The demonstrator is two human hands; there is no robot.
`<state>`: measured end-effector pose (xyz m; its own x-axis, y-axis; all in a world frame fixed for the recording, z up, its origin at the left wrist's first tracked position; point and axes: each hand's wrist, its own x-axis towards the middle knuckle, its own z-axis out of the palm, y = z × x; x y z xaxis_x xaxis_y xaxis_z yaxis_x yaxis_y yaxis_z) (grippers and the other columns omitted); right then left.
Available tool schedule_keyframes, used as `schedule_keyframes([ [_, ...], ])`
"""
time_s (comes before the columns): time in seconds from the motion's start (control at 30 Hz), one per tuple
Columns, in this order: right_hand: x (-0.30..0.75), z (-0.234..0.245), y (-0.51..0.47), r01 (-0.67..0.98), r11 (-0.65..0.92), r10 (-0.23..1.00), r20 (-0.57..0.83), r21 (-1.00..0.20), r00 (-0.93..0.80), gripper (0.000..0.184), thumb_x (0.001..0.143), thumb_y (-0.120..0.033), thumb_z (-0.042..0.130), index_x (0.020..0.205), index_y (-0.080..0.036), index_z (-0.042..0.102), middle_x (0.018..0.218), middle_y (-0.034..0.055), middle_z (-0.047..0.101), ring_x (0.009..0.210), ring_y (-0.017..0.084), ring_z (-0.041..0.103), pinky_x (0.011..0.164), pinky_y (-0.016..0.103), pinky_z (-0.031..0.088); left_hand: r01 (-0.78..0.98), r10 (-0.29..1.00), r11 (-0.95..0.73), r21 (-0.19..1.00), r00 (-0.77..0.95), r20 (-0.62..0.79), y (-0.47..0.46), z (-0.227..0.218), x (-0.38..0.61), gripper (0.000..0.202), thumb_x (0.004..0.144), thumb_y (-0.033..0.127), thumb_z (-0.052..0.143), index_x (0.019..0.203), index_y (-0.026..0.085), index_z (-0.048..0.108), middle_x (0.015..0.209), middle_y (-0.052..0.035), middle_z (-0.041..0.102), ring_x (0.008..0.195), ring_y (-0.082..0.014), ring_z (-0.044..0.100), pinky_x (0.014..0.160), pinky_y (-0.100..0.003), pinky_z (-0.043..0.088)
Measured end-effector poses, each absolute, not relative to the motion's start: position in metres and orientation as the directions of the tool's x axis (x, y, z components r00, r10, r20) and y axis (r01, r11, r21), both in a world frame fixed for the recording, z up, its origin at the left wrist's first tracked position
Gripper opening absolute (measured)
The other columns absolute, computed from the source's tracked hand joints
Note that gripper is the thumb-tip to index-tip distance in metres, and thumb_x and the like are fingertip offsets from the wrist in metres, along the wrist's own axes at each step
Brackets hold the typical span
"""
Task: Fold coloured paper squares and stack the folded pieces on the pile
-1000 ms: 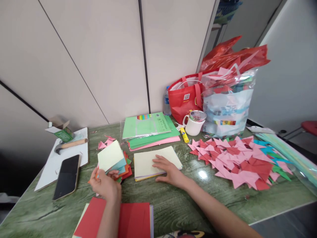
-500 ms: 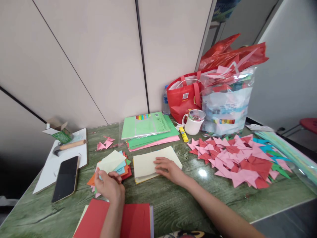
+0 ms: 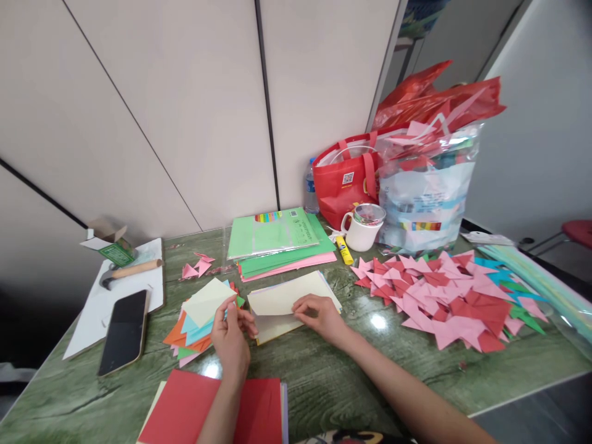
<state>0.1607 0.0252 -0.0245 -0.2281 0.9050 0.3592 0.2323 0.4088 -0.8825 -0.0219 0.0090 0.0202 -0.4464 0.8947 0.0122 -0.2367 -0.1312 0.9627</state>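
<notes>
My right hand point(image 3: 319, 316) pinches the near edge of a cream paper sheet point(image 3: 282, 297) and lifts it a little off the stack of paper point(image 3: 280, 332) under it. My left hand point(image 3: 234, 333) is open, its fingers apart, between that stack and a fanned pile of small coloured paper pieces point(image 3: 198, 330). A cream piece point(image 3: 209, 302) lies on top of this pile, over blue and orange ones. Below my left wrist, a red paper stack point(image 3: 185, 401) lies at the table's near edge, partly covered by my forearm.
Pink and red folded paper shapes point(image 3: 435, 290) are heaped at right. Packaged green paper point(image 3: 272, 234), a glue stick point(image 3: 344, 251), a white mug point(image 3: 363, 231) and a red bag point(image 3: 345, 185) stand or lie behind. At left are a phone point(image 3: 124, 333) and a hammer point(image 3: 134, 271).
My left hand has moved right, from the coloured pile toward the cream stack. The right hand has gone from lying on the stack to pinching the top sheet's near edge and raising it.
</notes>
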Motion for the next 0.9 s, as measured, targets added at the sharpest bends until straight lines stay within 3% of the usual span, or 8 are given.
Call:
schedule_keyframes([
  [0.27, 0.160, -0.028, 0.028, 0.107, 0.157, 0.982, 0.144, -0.982, -0.120, 0.014, 0.070, -0.030, 0.060, 0.066, -0.016, 0.062, 0.076, 0.0056, 0.067, 0.070, 0.018, 0.062, 0.067, 0.030, 0.048, -0.315, 0.950, -0.068, 0.947, -0.310, -0.035, 0.011, 0.018, -0.022, 0.021, 0.071, 0.036, 0.056, 0.078, 0.017, 0.053, 0.050, 0.0050, 0.056, 0.030, -0.0079, 0.047, 0.029, -0.017, 0.033],
  [0.37, 0.161, -0.025, 0.027, 0.124, 0.203, 0.979, 0.204, -0.971, -0.003, 0.012, 0.072, -0.028, 0.057, 0.073, -0.017, 0.062, 0.077, 0.0052, 0.066, 0.073, 0.018, 0.061, 0.070, 0.031, 0.048, -0.345, 0.975, 0.058, 0.937, -0.180, -0.127, 0.013, 0.017, -0.021, 0.023, 0.070, 0.036, 0.059, 0.073, 0.014, 0.055, 0.055, 0.0012, 0.059, 0.039, -0.0102, 0.054, 0.035, -0.019, 0.039],
  [0.47, 0.162, -0.015, 0.023, 0.154, 0.353, 0.930, 0.365, -0.923, 0.051, 0.009, 0.075, -0.023, 0.054, 0.077, -0.018, 0.061, 0.085, 0.0054, 0.065, 0.083, 0.019, 0.060, 0.078, 0.033, 0.046, -0.378, 0.974, 0.215, 0.900, 0.016, -0.225, 0.011, 0.015, -0.018, 0.030, 0.070, 0.034, 0.061, 0.088, 0.011, 0.056, 0.074, -0.0077, 0.066, 0.065, -0.0187, 0.064, 0.053, -0.026, 0.049],
  [0.57, 0.162, -0.005, 0.019, 0.176, 0.518, 0.853, 0.521, -0.837, -0.033, 0.009, 0.077, -0.018, 0.052, 0.080, -0.020, 0.060, 0.089, 0.0053, 0.065, 0.089, 0.018, 0.058, 0.081, 0.034, 0.045, -0.466, 0.948, 0.311, 0.829, 0.211, -0.237, 0.007, 0.011, -0.012, 0.039, 0.073, 0.033, 0.059, 0.106, 0.014, 0.051, 0.097, -0.0133, 0.064, 0.088, -0.0243, 0.061, 0.075, -0.037, 0.048],
  [0.63, 0.160, -0.001, 0.016, 0.167, 0.595, 0.804, 0.580, -0.786, -0.132, 0.010, 0.077, -0.016, 0.053, 0.080, -0.020, 0.060, 0.090, 0.0051, 0.065, 0.094, 0.018, 0.056, 0.083, 0.034, 0.044, -0.526, 0.938, 0.322, 0.787, 0.289, -0.191, 0.003, 0.009, -0.009, 0.043, 0.074, 0.032, 0.058, 0.113, 0.018, 0.047, 0.106, -0.0126, 0.060, 0.096, -0.0254, 0.057, 0.081, -0.042, 0.045],
  [0.8, 0.154, -0.002, 0.011, 0.128, 0.654, 0.733, 0.583, -0.745, -0.351, 0.008, 0.075, -0.015, 0.056, 0.079, -0.020, 0.060, 0.087, 0.0046, 0.067, 0.103, 0.018, 0.051, 0.087, 0.036, 0.042, -0.594, 0.948, 0.283, 0.753, 0.292, -0.126, 0.001, 0.009, -0.008, 0.055, 0.075, 0.031, 0.057, 0.124, 0.033, 0.034, 0.114, -0.0062, 0.056, 0.098, -0.0221, 0.055, 0.081, -0.042, 0.045],
  [0.9, 0.153, -0.003, 0.011, 0.149, 0.672, 0.708, 0.570, -0.725, -0.417, 0.006, 0.075, -0.020, 0.058, 0.079, -0.022, 0.061, 0.087, 0.0029, 0.067, 0.108, 0.019, 0.049, 0.096, 0.041, 0.032, -0.591, 0.951, 0.278, 0.757, 0.282, -0.129, 0.002, 0.013, -0.011, 0.056, 0.074, 0.030, 0.059, 0.124, 0.034, 0.034, 0.115, -0.0057, 0.055, 0.096, -0.0206, 0.055, 0.079, -0.039, 0.046],
])
